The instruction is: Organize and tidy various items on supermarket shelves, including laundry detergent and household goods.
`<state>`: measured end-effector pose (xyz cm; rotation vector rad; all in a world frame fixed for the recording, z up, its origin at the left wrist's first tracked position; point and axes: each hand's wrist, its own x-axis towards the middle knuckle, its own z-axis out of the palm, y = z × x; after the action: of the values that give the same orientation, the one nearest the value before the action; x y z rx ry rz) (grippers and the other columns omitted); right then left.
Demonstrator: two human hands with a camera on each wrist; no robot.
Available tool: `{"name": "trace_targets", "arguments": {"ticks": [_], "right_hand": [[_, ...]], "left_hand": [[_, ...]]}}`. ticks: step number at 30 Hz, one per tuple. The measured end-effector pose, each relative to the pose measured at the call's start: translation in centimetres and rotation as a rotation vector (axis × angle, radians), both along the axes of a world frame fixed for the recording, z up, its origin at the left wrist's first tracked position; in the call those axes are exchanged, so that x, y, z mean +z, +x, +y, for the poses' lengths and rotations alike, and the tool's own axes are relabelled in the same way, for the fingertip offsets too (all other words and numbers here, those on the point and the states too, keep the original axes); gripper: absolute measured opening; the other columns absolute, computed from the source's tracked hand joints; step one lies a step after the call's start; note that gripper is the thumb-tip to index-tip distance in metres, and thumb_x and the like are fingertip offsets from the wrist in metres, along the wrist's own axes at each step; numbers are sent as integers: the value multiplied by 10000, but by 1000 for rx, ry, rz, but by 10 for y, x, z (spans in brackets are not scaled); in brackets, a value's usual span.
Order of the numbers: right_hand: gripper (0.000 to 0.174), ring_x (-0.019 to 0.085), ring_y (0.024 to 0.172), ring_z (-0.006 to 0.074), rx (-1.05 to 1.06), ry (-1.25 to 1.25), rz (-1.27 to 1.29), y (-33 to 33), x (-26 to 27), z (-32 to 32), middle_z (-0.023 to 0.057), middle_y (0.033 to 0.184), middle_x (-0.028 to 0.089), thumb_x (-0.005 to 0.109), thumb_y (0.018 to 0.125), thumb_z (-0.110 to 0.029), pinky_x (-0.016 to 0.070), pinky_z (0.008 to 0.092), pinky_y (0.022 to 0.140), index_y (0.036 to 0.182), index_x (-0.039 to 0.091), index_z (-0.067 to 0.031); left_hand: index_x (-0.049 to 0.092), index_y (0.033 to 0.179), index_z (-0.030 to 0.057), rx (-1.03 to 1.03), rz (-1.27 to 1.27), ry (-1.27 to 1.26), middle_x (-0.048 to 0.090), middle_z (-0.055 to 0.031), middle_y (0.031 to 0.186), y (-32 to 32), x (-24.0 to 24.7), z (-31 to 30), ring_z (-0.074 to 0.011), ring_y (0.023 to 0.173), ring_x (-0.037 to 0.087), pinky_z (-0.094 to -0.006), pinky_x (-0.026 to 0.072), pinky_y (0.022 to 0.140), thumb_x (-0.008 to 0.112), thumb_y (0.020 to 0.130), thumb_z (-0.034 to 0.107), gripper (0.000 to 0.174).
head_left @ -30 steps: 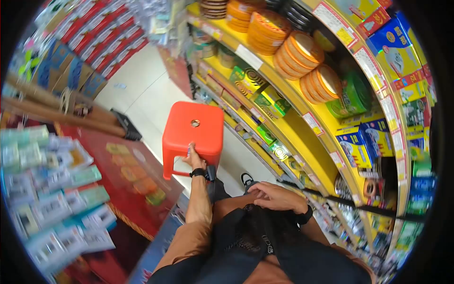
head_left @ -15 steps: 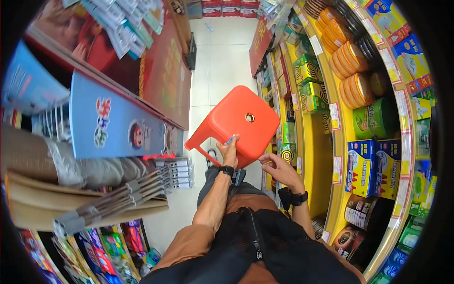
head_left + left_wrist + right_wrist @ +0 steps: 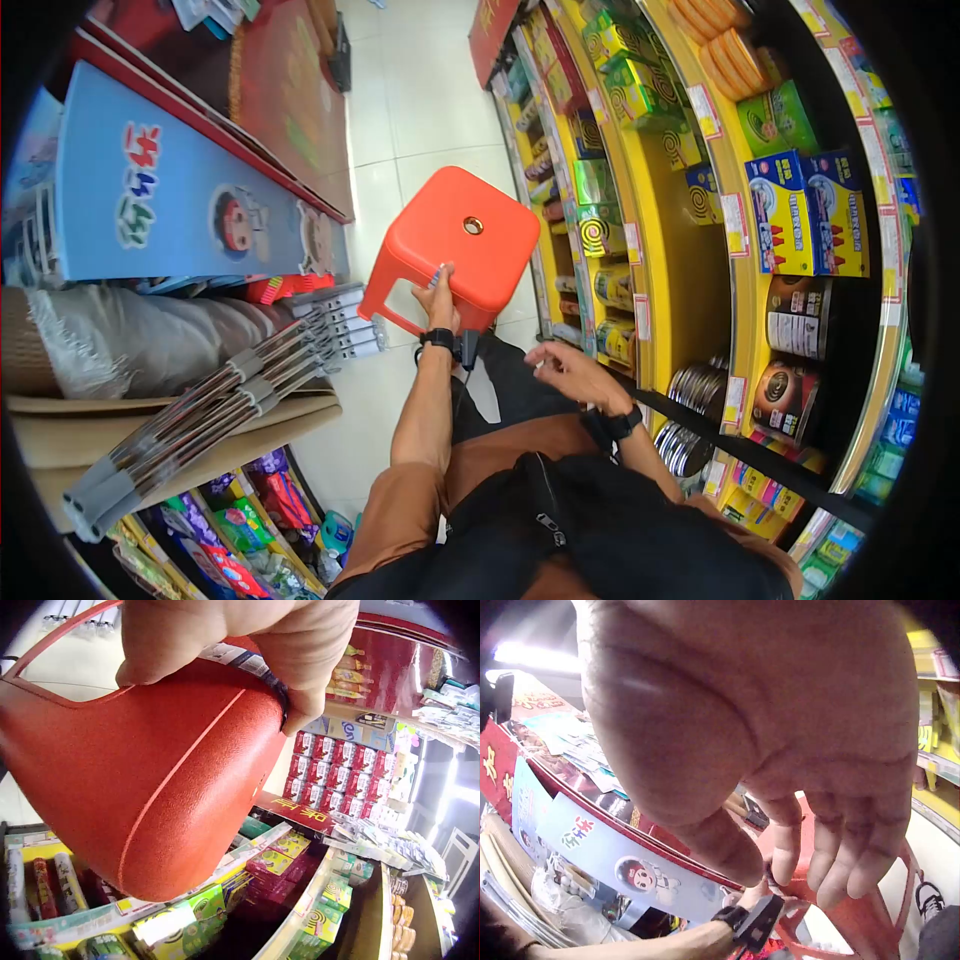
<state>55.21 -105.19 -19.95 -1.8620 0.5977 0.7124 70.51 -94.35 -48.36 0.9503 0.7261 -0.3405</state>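
A red plastic stool [image 3: 465,225], tilted with its seat facing up toward the head camera, hangs in front of the person in the aisle. My left hand [image 3: 437,302] grips it by the edge of the seat, above the cut-out in its side. Pinned between that hand and the stool is a small blue-and-white item [image 3: 238,658], mostly covered by the fingers. To the right, my right hand [image 3: 580,375] hovers away from the stool in front of the body. Its fingers [image 3: 829,847] hang loosely curled and hold nothing.
Yellow shelves [image 3: 665,265] with boxes and tins line the right side. On the left stand a blue display panel [image 3: 170,185], a bundle of metal rods [image 3: 230,390] and a plastic-wrapped roll [image 3: 150,335]. Pale floor tiles [image 3: 400,110] run ahead between them.
The view has swung from the left to straight along the aisle, then slightly right. My left hand keeps hold of the stool, now tilted. The right hand has lifted from the belly.
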Motion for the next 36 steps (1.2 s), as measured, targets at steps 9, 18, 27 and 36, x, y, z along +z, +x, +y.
{"name": "trace_targets", "arguments": {"ticks": [9,18,27,36], "right_hand": [[272,614,931,139,-115,1,70,-57,-41,-13,59,1057,633,602,926,-55,506,289,845,1196,603,-24],[310,631,972,166,-173,-7,109,-75,-71,-38,89,1135,643,635,932,-70,513,306,853,1235,595,-16],[304,622,1000,136,-221,28,145,-56,-67,-78,56,1149,631,634,953,-101,502,277,867,1251,619,-47],[344,589,949,123,-268,22,-18,-41,-42,-113,63,1078,615,650,939,-131,497,270,855,1267,604,-37]], "left_hand": [[304,1202,-16,-92,-85,-43,690,-186,1059,86,-71,-23,-227,986,695,-364,537,961,775,875,111,587],[382,1199,96,-154,-28,-252,570,-123,1223,142,-156,1,-254,1108,611,-444,546,930,814,838,183,570],[572,1086,219,-229,270,4,545,-1,1151,116,-194,79,-183,1018,502,-374,429,835,736,755,398,410],[600,1174,70,-190,217,269,652,-103,1155,114,-180,75,-301,1022,639,-461,519,848,719,751,370,532]]}}
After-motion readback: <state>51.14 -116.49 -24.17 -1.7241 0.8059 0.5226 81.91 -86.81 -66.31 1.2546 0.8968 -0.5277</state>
